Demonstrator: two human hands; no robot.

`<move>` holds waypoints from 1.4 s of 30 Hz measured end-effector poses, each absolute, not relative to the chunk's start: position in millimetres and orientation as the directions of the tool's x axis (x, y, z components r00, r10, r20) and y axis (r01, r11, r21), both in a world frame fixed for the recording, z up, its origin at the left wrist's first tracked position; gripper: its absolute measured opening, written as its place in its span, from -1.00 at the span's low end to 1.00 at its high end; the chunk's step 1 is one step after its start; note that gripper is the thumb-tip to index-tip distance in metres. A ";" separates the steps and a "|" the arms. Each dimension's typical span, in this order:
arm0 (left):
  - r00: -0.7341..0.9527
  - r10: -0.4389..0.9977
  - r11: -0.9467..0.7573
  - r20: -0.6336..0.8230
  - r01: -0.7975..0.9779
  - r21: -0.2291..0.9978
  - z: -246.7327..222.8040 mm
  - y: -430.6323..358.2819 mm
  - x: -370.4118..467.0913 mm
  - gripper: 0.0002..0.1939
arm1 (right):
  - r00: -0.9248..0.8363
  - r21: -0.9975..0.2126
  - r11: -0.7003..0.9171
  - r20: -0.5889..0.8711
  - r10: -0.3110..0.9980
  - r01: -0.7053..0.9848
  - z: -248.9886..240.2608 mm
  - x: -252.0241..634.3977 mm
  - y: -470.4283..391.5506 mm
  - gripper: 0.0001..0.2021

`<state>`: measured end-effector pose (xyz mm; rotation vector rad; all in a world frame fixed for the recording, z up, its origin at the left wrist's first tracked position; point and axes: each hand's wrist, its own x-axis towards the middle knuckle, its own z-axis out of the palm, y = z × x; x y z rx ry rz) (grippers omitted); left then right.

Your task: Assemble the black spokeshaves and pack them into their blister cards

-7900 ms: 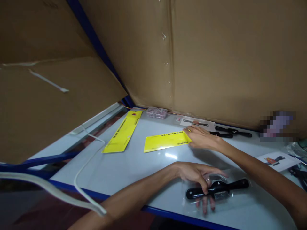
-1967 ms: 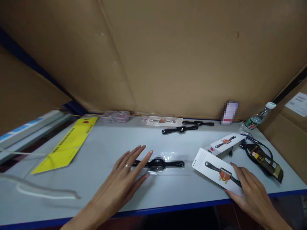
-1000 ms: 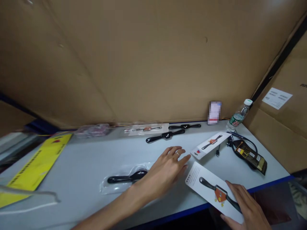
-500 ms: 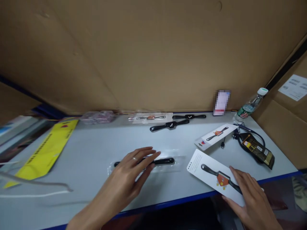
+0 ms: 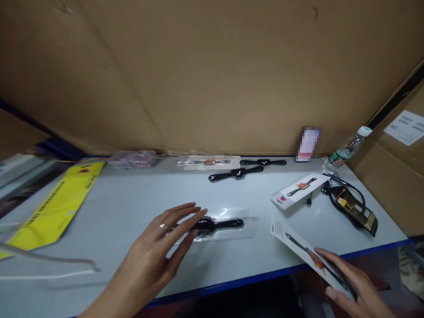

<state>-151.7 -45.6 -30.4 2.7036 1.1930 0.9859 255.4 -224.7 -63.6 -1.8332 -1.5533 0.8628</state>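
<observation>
My left hand (image 5: pixel 155 243), a ring on one finger, reaches over a black spokeshave (image 5: pixel 228 224) in a clear plastic blister (image 5: pixel 247 232). Its fingers are stretched out above the tool's left part, hiding that handle; whether they touch it I cannot tell. Between the fingers and thumb of my right hand (image 5: pixel 359 282) is a white backing card (image 5: pixel 313 254) printed with a spokeshave, tilted over the table's front edge. Just behind it lies another printed card (image 5: pixel 300 191). Two bare black spokeshaves (image 5: pixel 236 173) rest near the back wall, beside a card in clear plastic (image 5: pixel 208 162).
On the left lie a yellow printed sleeve (image 5: pixel 62 203) and a pale cord (image 5: pixel 49 255). A plastic-wrapped bundle (image 5: pixel 132 159) sits at the back. To the right are a phone (image 5: pixel 307 145), a water bottle (image 5: pixel 344 152) and a dark pouch (image 5: pixel 356 207) with a black cable. Cardboard (image 5: pixel 212 79) walls the table.
My left hand has shifted left, uncovering the middle of the spokeshave in its blister. My right hand has moved slightly right and tipped the card to a steeper angle.
</observation>
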 end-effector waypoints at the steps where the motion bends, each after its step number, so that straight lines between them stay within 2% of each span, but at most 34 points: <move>1: 0.492 0.681 -0.695 0.542 0.668 0.266 -30.6 -45.2 -155.3 -0.58 | 0.085 -0.865 -0.232 -0.217 0.972 0.445 -60.8 257.6 -223.8 -0.44; 2: 0.481 0.689 -0.684 0.541 0.678 0.269 -31.3 -45.1 -158.7 -0.59 | 0.019 -0.919 -0.300 -0.305 0.952 0.255 -58.2 258.6 -221.6 -0.38; 4: 0.479 0.700 -0.676 0.530 0.685 0.273 -34.3 -46.4 -163.4 -0.60 | -0.163 -0.901 -0.425 -0.408 0.898 -0.090 -53.4 255.7 -214.3 -0.22; 6: 0.504 0.690 -0.693 0.520 0.669 0.270 -38.0 -49.5 -163.3 -0.60 | -0.293 -0.823 -0.509 -0.437 0.850 -0.250 -48.4 246.8 -206.0 -0.13; 8: 0.532 0.671 -0.715 0.516 0.648 0.261 -41.1 -53.6 -159.0 -0.58 | -0.223 -0.851 -0.476 -0.431 0.875 -0.223 -41.8 234.6 -200.3 -0.18; 10: 0.547 0.657 -0.730 0.519 0.633 0.257 -42.4 -57.5 -152.4 -0.58 | -0.018 -0.938 -0.346 -0.345 0.938 -0.027 -33.1 222.7 -197.8 -0.31; 12: 0.551 0.646 -0.742 0.528 0.615 0.266 -41.8 -60.1 -145.5 -0.58 | 0.178 -0.951 -0.233 -0.198 0.964 0.204 -23.5 212.7 -196.1 -0.35; 13: 0.553 0.641 -0.749 0.532 0.604 0.274 -40.9 -60.8 -142.3 -0.59 | 0.204 -0.948 -0.203 -0.154 0.967 0.245 -19.3 208.4 -194.4 -0.34; 14: 0.557 0.635 -0.756 0.536 0.591 0.281 -39.9 -61.4 -139.4 -0.60 | 0.179 -0.961 -0.191 -0.156 0.971 0.202 -16.1 204.5 -191.7 -0.36; 16: 0.565 0.625 -0.768 0.539 0.570 0.292 -37.7 -62.1 -134.8 -0.61 | 0.030 -0.960 -0.256 -0.261 0.965 -0.116 -13.2 197.6 -183.6 -0.40; 18: 0.571 0.617 -0.775 0.542 0.561 0.292 -36.1 -63.1 -132.5 -0.62 | -0.175 -0.786 -0.404 -0.366 0.914 -0.469 -15.4 192.0 -173.7 -0.36; 20: 0.569 0.611 -0.778 0.550 0.561 0.283 -35.7 -64.6 -132.8 -0.64 | -0.274 -0.599 -0.483 -0.410 0.870 -0.639 -20.7 188.2 -165.2 -0.38; 21: 0.567 0.609 -0.778 0.554 0.564 0.278 -35.9 -65.4 -133.8 -0.65 | -0.285 -0.556 -0.488 -0.414 0.865 -0.673 -23.7 187.0 -162.2 -0.39; 31: 0.533 0.660 -0.731 0.530 0.620 0.285 -42.3 -73.1 -148.1 -0.69 | -0.324 -0.469 -0.514 -0.428 0.844 -0.718 -34.6 180.1 -157.1 -0.41; 39: 0.502 0.676 -0.713 0.539 0.632 0.305 -39.2 -80.0 -148.8 -0.69 | -0.329 -0.473 -0.528 -0.441 0.835 -0.705 -34.5 180.2 -159.7 -0.41; 42: 0.449 0.698 -0.684 0.558 0.649 0.333 -35.4 -79.0 -153.9 -0.68 | -0.289 -0.544 -0.492 -0.419 0.861 -0.680 -31.0 178.2 -159.8 -0.44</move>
